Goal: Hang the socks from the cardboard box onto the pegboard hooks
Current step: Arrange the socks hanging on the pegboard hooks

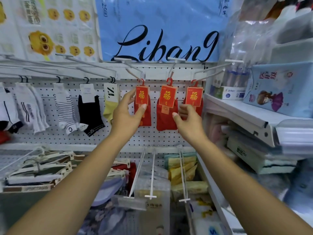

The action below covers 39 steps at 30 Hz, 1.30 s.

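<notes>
A: What are the hands doing?

B: The left hand point(128, 110) pinches the left red sock pair point(142, 97). Its thumb lies on the front of the card's lower edge, and its fingers reach round the card's left side. The right hand point(188, 119) is up by the right red sock pair point(194, 97), with its fingers curled against the sock just under the card. Its thumb sticks out toward the middle red sock pair point(167, 100). Whether it actually grips anything, I cannot tell.

A: And around them?

B: All three pairs hang side by side on white hooks point(172, 69) jutting from the pegboard point(149, 138), below a blue poster point(160, 31). To the left, on the same row, hang a yellow sock point(110, 109), a black sock point(89, 114) and a striped sock point(65, 109). A shelf point(237, 114) with boxes closes the right side, just beside the right pair. Bare lower hooks point(153, 175) stick out between the forearms, over bagged goods.

A: How do the red ones sit?

B: Each hangs by a red plastic hanger with its long axis vertical. The gold-printed card is on top facing outward, and the sock body hangs down. The left pair looks angled a little in the fingers.
</notes>
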{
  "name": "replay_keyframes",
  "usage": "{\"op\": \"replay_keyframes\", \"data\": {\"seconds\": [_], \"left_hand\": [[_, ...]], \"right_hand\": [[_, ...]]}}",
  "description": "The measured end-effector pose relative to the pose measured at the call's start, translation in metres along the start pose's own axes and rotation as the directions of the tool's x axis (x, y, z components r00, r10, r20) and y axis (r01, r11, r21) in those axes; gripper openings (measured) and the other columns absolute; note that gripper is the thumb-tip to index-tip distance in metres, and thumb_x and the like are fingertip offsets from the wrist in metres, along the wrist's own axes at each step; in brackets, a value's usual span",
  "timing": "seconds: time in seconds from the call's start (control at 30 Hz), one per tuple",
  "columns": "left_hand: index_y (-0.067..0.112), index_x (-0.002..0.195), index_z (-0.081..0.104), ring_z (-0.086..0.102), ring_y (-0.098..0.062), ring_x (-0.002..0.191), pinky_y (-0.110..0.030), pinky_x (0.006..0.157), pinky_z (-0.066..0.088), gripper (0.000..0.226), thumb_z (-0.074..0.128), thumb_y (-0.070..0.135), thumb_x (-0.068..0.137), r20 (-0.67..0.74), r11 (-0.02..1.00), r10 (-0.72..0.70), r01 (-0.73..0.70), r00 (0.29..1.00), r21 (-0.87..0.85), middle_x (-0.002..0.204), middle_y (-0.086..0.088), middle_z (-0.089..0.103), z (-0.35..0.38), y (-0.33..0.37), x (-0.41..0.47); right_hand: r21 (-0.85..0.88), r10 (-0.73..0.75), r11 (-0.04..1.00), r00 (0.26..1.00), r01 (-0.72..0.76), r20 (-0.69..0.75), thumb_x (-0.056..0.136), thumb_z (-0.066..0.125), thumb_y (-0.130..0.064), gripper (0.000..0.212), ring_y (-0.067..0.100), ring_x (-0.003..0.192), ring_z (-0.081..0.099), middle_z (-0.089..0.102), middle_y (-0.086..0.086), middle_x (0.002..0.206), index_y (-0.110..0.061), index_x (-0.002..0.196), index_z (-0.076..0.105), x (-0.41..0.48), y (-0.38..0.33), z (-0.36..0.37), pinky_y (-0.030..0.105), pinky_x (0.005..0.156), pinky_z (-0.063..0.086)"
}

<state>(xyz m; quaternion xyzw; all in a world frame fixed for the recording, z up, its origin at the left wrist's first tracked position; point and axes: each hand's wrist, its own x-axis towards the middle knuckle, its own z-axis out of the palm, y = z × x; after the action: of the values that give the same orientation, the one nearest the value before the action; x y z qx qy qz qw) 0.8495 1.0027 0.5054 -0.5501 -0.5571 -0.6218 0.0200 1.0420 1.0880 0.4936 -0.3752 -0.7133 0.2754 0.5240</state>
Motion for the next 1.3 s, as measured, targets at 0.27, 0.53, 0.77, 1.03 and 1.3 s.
{"op": "replay_keyframes", "data": {"seconds": [0.27,0.53,0.77,1.03,1.3], "left_hand": [[0.040,0.138,0.055,0.048,0.006,0.125,-0.012,0.100,0.034,0.046,0.068,0.046,0.093,0.042,0.991,-0.035,0.029,0.999,0.132,0.137,0.025,0.053,-0.025,-0.003,-0.077],[0.038,0.139,0.055,0.041,0.017,0.126,-0.002,0.099,0.027,0.049,0.068,0.045,0.093,0.061,0.968,-0.147,0.131,0.987,0.214,0.139,0.028,0.051,-0.073,-0.005,-0.172],[0.042,0.140,0.052,0.043,0.009,0.133,-0.004,0.101,0.034,0.052,0.065,0.051,0.091,-0.039,0.917,-0.327,0.327,0.944,0.231,0.145,0.023,0.051,-0.158,-0.026,-0.256],[0.030,0.136,0.058,0.056,-0.008,0.127,-0.026,0.106,0.043,0.055,0.067,0.054,0.087,-0.166,0.738,-0.565,0.585,0.808,0.336,0.134,0.012,0.062,-0.307,-0.060,-0.380],[0.021,0.134,0.062,0.051,-0.003,0.126,-0.001,0.102,0.028,0.051,0.075,0.035,0.086,-0.353,0.426,-0.761,0.829,0.545,0.362,0.135,0.015,0.057,-0.445,-0.068,-0.511]], "right_hand": [[-0.177,-0.102,0.976,0.985,0.127,0.141,0.096,0.065,-0.035,0.049,0.013,0.130,0.052,0.057,-0.003,0.140,-0.019,0.141,0.052,-0.060,-0.005,-0.010,0.037,0.109,0.045],[-0.193,-0.194,0.940,0.906,0.281,0.376,0.096,0.066,-0.037,0.052,0.012,0.133,0.047,0.054,-0.004,0.142,-0.023,0.143,0.049,-0.141,-0.019,0.010,0.034,0.111,0.041],[-0.066,-0.233,0.941,0.778,0.332,0.584,0.095,0.068,-0.036,0.056,0.008,0.132,0.045,0.051,-0.007,0.143,-0.025,0.144,0.045,-0.224,-0.046,0.080,0.017,0.103,0.036],[0.016,-0.120,0.984,0.583,0.180,0.803,0.094,0.069,-0.038,0.061,0.010,0.135,0.042,0.047,-0.006,0.149,-0.024,0.148,0.043,-0.345,-0.069,0.200,0.030,0.110,0.039],[-0.031,0.017,0.999,0.309,0.040,0.951,0.091,0.074,-0.033,0.058,-0.008,0.109,0.046,0.056,-0.014,0.131,-0.030,0.143,0.049,-0.476,-0.081,0.318,-0.003,0.086,0.031]]}}
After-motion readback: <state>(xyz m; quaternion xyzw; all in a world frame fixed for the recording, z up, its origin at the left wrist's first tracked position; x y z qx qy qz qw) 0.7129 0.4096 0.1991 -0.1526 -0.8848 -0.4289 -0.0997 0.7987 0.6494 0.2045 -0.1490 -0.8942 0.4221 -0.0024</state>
